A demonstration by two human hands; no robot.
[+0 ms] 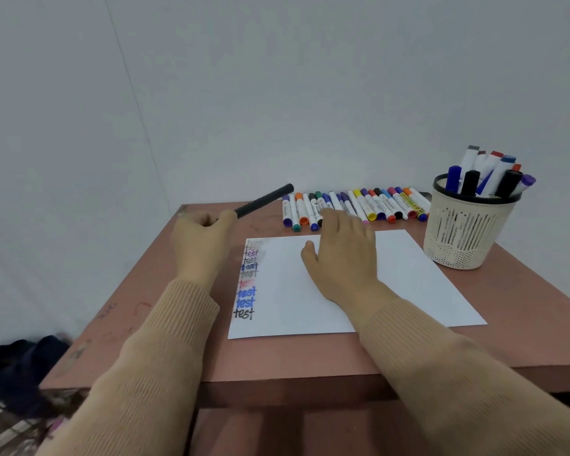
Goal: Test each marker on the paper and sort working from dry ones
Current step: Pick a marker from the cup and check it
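Reddish-brown table (293,357), faint scribble marks near its left edge. Plain white wall (277,93) behind. Dark blue cloth (20,363) heaped lower left.

2 beige knit sleeves (165,340) (ribbed, probably a sweater) end in snug cuffs.

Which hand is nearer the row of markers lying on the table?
Right. The right hand is over the paper, fingers at the near ends of the row of markers; the left hand is off to its left, gripping a black marker.
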